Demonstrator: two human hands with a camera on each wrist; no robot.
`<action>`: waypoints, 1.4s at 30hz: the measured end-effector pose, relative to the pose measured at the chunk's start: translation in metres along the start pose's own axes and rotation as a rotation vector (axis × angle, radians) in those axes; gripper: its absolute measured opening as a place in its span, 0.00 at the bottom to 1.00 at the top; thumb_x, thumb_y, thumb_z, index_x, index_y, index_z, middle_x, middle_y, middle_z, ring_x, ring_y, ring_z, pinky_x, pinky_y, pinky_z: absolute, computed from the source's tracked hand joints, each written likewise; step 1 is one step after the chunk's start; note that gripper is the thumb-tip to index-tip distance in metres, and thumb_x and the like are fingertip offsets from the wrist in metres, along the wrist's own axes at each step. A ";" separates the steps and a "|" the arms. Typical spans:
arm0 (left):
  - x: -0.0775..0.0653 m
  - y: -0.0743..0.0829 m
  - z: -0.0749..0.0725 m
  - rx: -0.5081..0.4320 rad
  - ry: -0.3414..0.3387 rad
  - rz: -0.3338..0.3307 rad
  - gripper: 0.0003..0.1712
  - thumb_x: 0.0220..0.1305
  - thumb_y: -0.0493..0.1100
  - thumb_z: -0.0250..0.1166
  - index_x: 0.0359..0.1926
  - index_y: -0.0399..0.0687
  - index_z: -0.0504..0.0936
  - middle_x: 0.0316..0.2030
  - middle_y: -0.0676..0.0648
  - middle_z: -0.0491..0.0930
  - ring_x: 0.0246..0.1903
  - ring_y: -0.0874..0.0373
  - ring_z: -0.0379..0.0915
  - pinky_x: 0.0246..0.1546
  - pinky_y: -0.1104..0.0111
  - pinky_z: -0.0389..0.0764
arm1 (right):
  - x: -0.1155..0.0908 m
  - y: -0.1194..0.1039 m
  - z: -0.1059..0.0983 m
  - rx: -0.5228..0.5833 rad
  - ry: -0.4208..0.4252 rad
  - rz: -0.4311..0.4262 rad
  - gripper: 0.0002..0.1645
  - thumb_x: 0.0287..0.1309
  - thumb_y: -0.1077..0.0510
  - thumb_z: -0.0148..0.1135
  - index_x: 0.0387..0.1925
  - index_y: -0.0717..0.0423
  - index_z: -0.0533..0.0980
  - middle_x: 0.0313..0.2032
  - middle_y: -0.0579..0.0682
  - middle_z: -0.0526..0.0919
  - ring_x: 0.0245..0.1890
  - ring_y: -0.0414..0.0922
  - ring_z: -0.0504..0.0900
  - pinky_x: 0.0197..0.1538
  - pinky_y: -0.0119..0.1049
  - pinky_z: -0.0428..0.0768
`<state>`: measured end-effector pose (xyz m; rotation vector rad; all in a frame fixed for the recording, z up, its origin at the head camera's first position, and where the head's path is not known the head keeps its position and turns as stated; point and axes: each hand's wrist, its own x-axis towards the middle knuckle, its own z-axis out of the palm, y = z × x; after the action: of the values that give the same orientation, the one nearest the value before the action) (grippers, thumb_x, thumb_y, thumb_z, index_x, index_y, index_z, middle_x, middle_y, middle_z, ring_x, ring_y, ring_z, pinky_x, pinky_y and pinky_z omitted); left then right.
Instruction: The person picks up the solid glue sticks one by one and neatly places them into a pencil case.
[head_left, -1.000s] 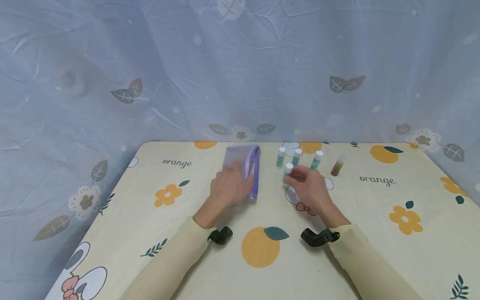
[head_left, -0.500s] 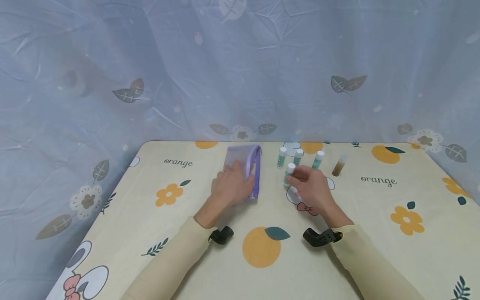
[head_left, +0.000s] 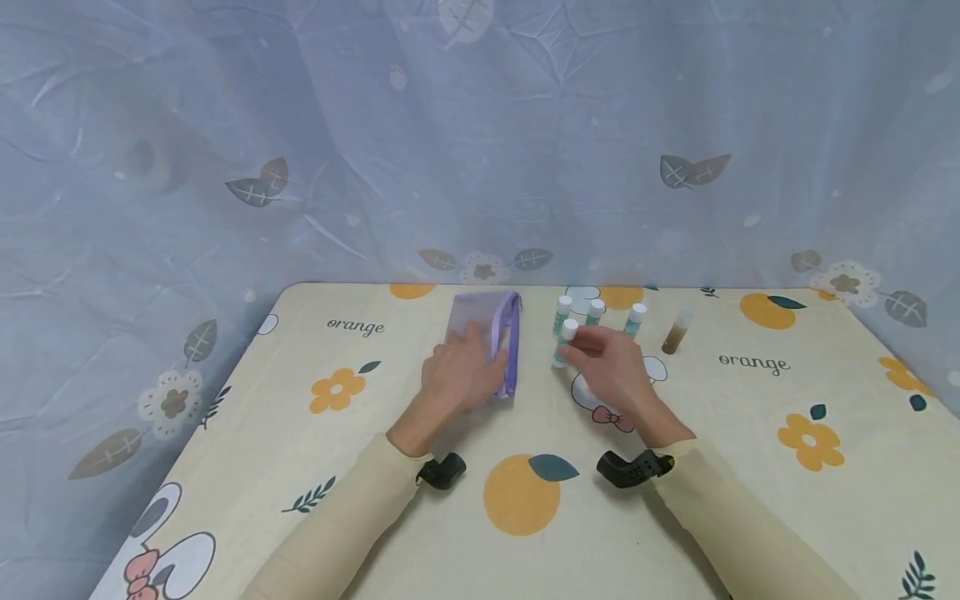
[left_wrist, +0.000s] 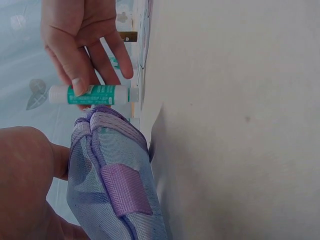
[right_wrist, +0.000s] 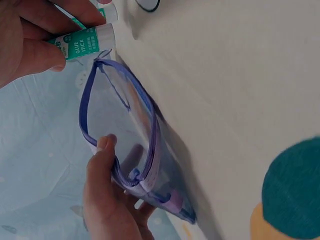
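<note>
Plainly, from my head view the right hand (head_left: 611,367) pinches the glue stick (head_left: 562,352), nearly upright, cap up, close to the right of the pouch (head_left: 472,307) and apart from it. In the left wrist view, the stick's long axis lies crosswise to the pouch's length, just off its mouth end. The right wrist view shows me the left hand (right_wrist: 111,192) gripping the pouch by its gaping rim.

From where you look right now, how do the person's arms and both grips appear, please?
The left sleeve and right sleeve are plain and pale yellow. The left wrist device and right wrist device are black and curved. The left grip and right grip wear no gloves.
</note>
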<state>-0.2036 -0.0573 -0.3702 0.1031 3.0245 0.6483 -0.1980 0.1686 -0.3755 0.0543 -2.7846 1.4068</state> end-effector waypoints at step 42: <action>-0.001 0.001 0.001 -0.004 0.019 -0.005 0.36 0.79 0.64 0.52 0.71 0.42 0.68 0.54 0.32 0.79 0.51 0.35 0.81 0.49 0.44 0.82 | 0.022 -0.025 0.033 0.424 -0.101 0.106 0.21 0.74 0.57 0.65 0.62 0.62 0.80 0.57 0.61 0.87 0.55 0.50 0.90 0.58 0.39 0.87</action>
<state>-0.2024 -0.0558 -0.3703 0.0901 3.0403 0.6589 -0.2191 0.1265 -0.3743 -0.0162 -2.5403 2.0504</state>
